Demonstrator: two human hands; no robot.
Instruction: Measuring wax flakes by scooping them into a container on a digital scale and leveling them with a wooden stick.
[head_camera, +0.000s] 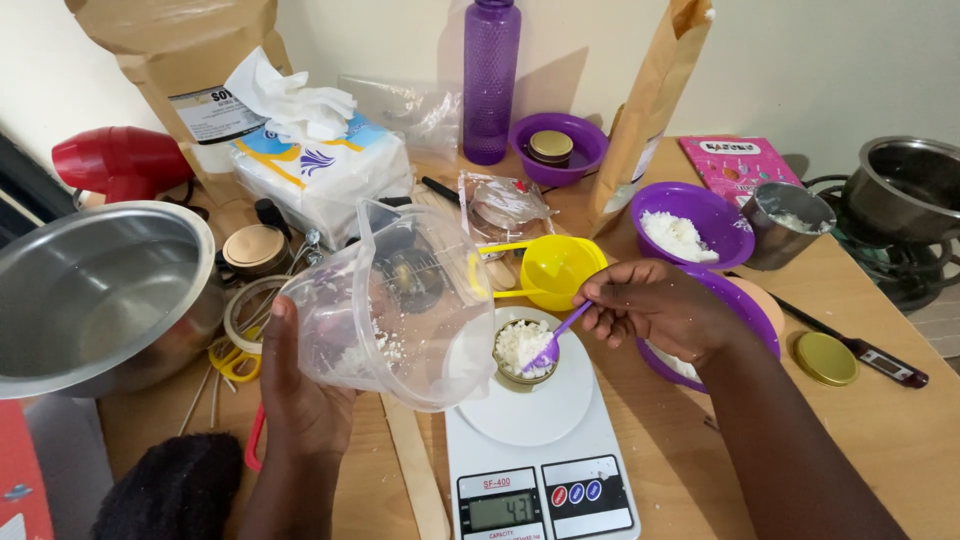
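Left hand (300, 400) is gripping, fingers closed, a tilted clear jug (385, 300) w/ white flakes over the small tin (523, 352) sitting on the scale (540, 440), centre-near on the surface; right hand (655, 308) is pinching a purple spoon (553, 342) in the tin. Flakes could be spilling past the rim, skewing the reading.

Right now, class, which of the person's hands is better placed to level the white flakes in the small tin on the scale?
The right hand, probably: it holds the purple spoon with its bowl in the tin. The left hand is occupied tilting the clear plastic jug.
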